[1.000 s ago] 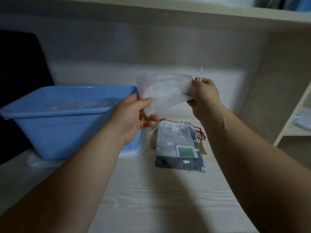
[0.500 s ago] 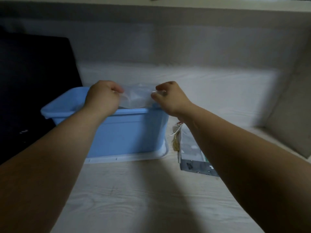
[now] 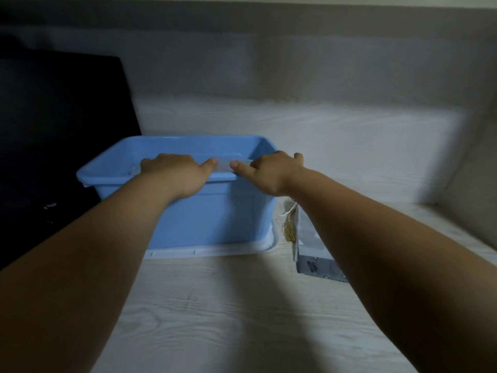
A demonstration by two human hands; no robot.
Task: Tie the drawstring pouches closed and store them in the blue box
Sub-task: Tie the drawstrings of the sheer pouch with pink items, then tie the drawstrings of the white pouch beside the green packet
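The blue box [image 3: 215,211] stands on the desk at centre left. Both of my hands reach over its near rim, palms down. My left hand [image 3: 174,173] and my right hand [image 3: 271,172] lie on the two ends of a white translucent pouch [image 3: 224,166], which sits just inside the box. The thumbs point straight at each other over the pouch, and most fingers are hidden behind the hands. A stack of grey patterned pouches [image 3: 309,254] with a yellow tassel [image 3: 289,230] lies on the desk right of the box, partly covered by my right forearm.
The box sits on a white lid [image 3: 215,250]. A dark screen [image 3: 53,130] stands at the left, close to the box. The pale wooden desk [image 3: 228,319] is bounded by a back wall and a side panel [image 3: 473,170] on the right.
My hands carried the white pouch from above the stack leftward and lowered it into the blue box. The view has shifted left and closer to the box.
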